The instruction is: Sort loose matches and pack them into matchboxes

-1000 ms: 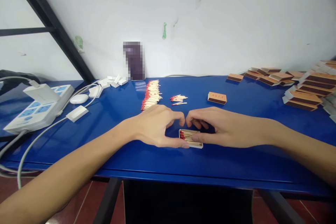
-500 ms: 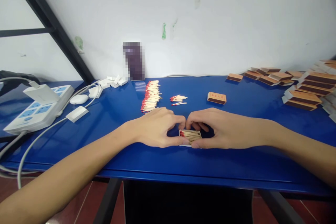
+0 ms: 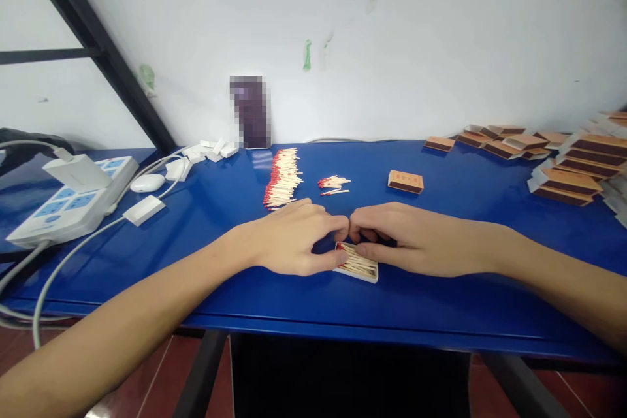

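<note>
A white matchbox tray (image 3: 361, 277) full of red-tipped matches (image 3: 361, 262) lies slightly turned on the blue table, between my two hands. My left hand (image 3: 296, 238) grips its left end, thumb over the match heads and fingers curled at the far side. On the far side, my right hand (image 3: 414, 241) is closed with its thumb reaching over the matches; its curled fingertips are partly hidden. The two index fingers nearly meet behind the tray. Beyond my left hand lies a large pile of matches (image 3: 284, 176), with a smaller group of matches (image 3: 334, 181) beside it.
One closed matchbox (image 3: 405, 181) lies beyond my right hand. Stacked matchbox sleeves (image 3: 578, 170) fill the far right. White trays (image 3: 210, 151) lie at the back left, near a power strip (image 3: 73, 202), cables and a white case (image 3: 147, 183). A blurred dark panel (image 3: 252, 111) leans on the wall.
Both thumbs have moved from the tray's near wall onto the matches, the right one farther back. The near side of the tray now shows, and the tray looks slightly turned.
</note>
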Demonstrator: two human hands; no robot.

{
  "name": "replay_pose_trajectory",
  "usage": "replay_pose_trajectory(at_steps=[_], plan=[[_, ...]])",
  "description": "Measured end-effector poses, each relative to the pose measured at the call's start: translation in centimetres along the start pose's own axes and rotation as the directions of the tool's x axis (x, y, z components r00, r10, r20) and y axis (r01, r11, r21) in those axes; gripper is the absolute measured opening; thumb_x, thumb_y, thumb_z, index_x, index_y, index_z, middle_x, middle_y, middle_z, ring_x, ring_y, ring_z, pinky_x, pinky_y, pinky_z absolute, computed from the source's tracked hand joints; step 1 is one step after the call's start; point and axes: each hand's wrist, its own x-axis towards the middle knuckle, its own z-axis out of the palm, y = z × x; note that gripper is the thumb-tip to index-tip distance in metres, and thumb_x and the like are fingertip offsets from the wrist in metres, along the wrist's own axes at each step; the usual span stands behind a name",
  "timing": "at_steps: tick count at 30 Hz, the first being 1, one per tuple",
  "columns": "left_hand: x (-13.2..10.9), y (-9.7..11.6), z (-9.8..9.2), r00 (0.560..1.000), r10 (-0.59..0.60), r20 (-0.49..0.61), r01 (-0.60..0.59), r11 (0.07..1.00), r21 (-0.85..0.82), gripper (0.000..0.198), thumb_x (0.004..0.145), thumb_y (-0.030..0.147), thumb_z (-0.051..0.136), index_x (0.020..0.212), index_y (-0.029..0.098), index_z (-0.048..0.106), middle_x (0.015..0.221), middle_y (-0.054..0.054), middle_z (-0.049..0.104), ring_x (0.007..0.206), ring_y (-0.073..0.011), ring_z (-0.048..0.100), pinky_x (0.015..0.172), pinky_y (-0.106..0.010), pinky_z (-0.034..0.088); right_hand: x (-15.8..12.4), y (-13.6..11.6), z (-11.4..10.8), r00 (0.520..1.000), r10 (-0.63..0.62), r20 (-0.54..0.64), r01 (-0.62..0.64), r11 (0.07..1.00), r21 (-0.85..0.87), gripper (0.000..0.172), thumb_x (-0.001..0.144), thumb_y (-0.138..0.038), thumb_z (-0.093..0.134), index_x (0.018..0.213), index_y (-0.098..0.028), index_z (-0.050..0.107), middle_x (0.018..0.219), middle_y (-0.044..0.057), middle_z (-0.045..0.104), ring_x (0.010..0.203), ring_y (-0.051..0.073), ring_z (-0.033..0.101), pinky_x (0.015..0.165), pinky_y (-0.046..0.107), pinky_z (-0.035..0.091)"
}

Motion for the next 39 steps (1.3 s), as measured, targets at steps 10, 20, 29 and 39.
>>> replay_pose_trajectory(at_steps=[10,20,29,39], plan=[[0.1,-0.5,0.0,0.986,-0.017,-0.166,0.031,0.996,0.087,0.031,0.099,0.029,0.029,0.086,0.017,0.055,0.067,0.0,0.056,0.062,-0.0149,0.05,0.064,-0.03,0.036,0.0,-1.1,0.6,0.995,-0.009,-0.102,0.001,0.997,-0.078,0.027,0.08,-0.045,0.066,0.084,-0.021,0.052,0.079,0.0,0.06,0.067,0.015,0.051,0.06,0.029,0.039],[0.2,-1.2,0.1,0.928,-0.075,-0.364,0.13,0.983,0.127,0.032,0.096,0.026,0.028,0.088,0.016,0.058,0.07,-0.002,0.06,0.064,-0.0155,0.052,0.065,-0.031,0.039,0.5,1.0,0.5,0.966,-0.118,-0.232,0.086,0.986,-0.143,0.012,0.083,-0.029,0.061,0.091,-0.02,0.061,0.082,0.001,0.067,0.07,0.014,0.059,0.066,0.027,0.044],[0.2,-1.4,0.3,0.933,-0.089,-0.35,0.136,0.984,0.111,0.034,0.097,0.027,0.029,0.095,0.016,0.061,0.081,-0.004,0.063,0.076,-0.0184,0.055,0.074,-0.034,0.042,0.5,1.1,0.4,0.965,-0.163,-0.204,0.115,0.967,-0.228,0.014,0.088,-0.026,0.055,0.094,-0.023,0.068,0.082,0.003,0.069,0.071,0.017,0.061,0.063,0.028,0.042],[0.2,-1.1,0.5,0.959,-0.001,-0.282,0.029,0.995,0.093,0.031,0.091,0.037,0.052,0.111,0.017,0.066,0.1,-0.005,0.066,0.092,-0.0207,0.057,0.085,-0.035,0.042,0.6,1.0,0.1,0.974,-0.079,-0.212,0.04,0.983,-0.181,0.02,0.089,-0.034,0.057,0.094,-0.021,0.07,0.08,0.002,0.069,0.068,0.014,0.06,0.064,0.028,0.043]])
